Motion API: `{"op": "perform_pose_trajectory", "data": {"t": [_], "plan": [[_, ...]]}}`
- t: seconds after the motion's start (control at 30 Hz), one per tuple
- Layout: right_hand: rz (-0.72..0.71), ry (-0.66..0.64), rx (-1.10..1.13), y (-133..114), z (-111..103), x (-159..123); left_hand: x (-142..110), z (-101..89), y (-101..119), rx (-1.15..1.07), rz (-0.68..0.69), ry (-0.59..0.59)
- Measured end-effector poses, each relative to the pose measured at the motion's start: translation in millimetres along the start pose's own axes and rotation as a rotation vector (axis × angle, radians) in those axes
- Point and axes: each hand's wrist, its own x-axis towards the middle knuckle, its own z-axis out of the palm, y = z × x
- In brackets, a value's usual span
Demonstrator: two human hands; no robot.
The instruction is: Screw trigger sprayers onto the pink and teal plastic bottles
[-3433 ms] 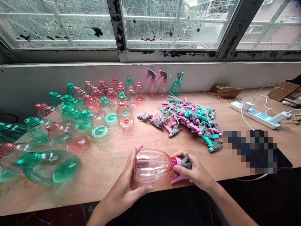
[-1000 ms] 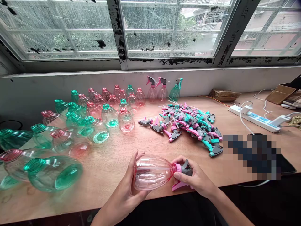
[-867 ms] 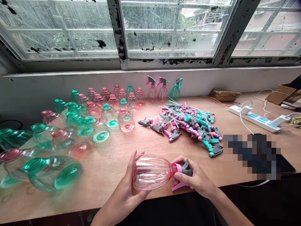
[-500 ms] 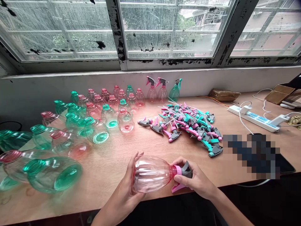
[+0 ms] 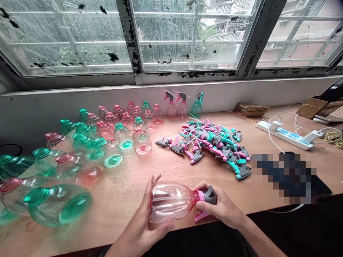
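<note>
A clear pink spray bottle [image 5: 171,201] lies sideways in the air over the table's front edge, its base toward the left. My left hand [image 5: 146,221] cups that base, thumb below and fingers behind. At the neck, my right hand [image 5: 218,205] pinches the pink collar of a trigger sprayer [image 5: 210,195] with a grey head and pink trigger. The sprayer sits on the bottle's mouth, and a thin tube shows inside the bottle. Beyond my hands lies a heap of loose pink, teal and grey trigger sprayers [image 5: 214,141].
Many open pink and green bottles, such as a green bottle [image 5: 60,205], stand on the left. Three bottles with sprayers [image 5: 183,107] stand by the wall. To the right are a power strip [image 5: 284,135], a cardboard box [image 5: 312,106] and a dark flat thing, partly blurred [image 5: 323,187].
The view has tilted slightly, so the scene sits a little lower. Both hands keep their hold on the bottle and sprayer; the left thumb has shifted along the bottle's underside.
</note>
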Motion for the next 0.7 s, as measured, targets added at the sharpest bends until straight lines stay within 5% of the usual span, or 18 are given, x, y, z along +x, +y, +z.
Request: {"op": "perform_pose_trajectory", "data": {"t": [0.7], "plan": [[0.022,0.016,0.034,2.2,1.8,1.1,1.1,4.4,-0.7,0.044,0.057,0.069]]}}
